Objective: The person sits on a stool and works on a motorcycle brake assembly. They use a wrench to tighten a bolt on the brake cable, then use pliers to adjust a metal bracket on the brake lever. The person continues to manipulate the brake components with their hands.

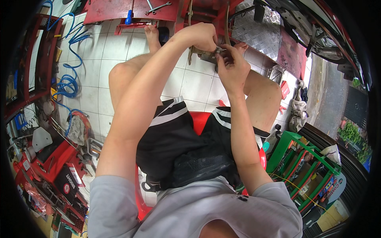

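Head view, from my remote post: right hand (235, 68) pinches a small metal piece (218, 49) between its fingers, beside my left hand (202, 36), whose grip I cannot tell; hand-fitting or loosening seems underway, next calling for steady fingertips.

Two hands are counted: the left hand (202, 36) at twelve o'clock, the right hand (235, 70) at one. Between them one small part (218, 49) is seen. Two bare feet (152, 39) are shown, at eleven and one. One screwdriver (128, 18) is noted at eleven, at least one wrench (159, 8) nearer twelve. One hose (68, 88) is found toward ten, one green rack (282, 147) at four, one red seat (199, 121) centrally.
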`<action>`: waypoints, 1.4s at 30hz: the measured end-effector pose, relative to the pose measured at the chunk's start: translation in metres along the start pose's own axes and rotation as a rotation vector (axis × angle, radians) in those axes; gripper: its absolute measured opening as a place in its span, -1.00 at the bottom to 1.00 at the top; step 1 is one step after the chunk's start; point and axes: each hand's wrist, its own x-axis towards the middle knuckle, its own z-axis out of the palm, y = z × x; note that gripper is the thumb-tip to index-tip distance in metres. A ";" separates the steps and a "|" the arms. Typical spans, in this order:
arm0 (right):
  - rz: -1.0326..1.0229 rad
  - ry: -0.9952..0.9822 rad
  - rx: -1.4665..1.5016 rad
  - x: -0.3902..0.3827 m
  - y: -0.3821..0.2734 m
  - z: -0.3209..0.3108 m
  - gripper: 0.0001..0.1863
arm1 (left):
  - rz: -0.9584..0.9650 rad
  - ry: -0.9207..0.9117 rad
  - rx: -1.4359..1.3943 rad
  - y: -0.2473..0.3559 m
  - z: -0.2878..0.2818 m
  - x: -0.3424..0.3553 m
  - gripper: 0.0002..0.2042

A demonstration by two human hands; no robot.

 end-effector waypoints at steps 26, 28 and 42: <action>-0.010 -0.028 -0.030 0.002 0.006 0.006 -0.91 | -0.059 -0.007 0.021 0.006 0.000 -0.001 -0.65; 0.149 -0.062 0.054 0.004 0.005 0.003 -0.90 | -0.065 -0.008 0.027 0.007 -0.001 -0.002 -0.65; -0.078 -0.129 -0.044 0.007 -0.003 -0.005 -0.84 | -0.058 -0.067 0.025 0.002 0.001 0.005 -0.61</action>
